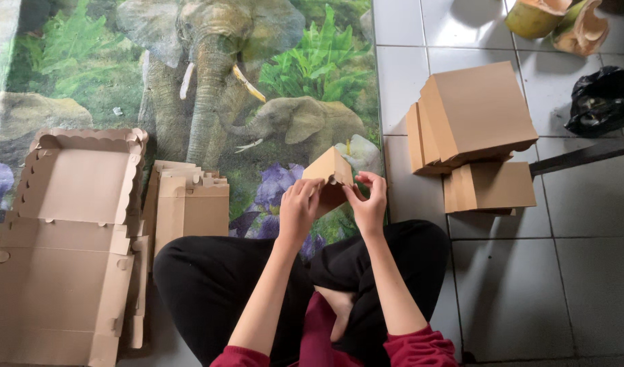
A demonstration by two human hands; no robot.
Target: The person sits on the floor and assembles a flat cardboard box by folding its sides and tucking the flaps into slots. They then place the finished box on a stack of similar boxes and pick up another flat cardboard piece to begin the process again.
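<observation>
I sit cross-legged on the floor. Both hands hold a small brown cardboard box (330,170) in front of my knees, tilted with one corner pointing up. My left hand (299,206) grips its left side with fingers curled over the edge. My right hand (369,200) pinches a flap on its right side. A stack of flat cardboard blanks (191,206) lies to my left, beside larger die-cut sheets with scalloped edges (67,231).
Folded brown boxes (475,115) are piled on the white tiled floor (583,272) to my right. A mat printed with elephants (217,81) covers the floor ahead. A black plastic bag (602,99) and cut coconut husks (556,19) lie at the far right.
</observation>
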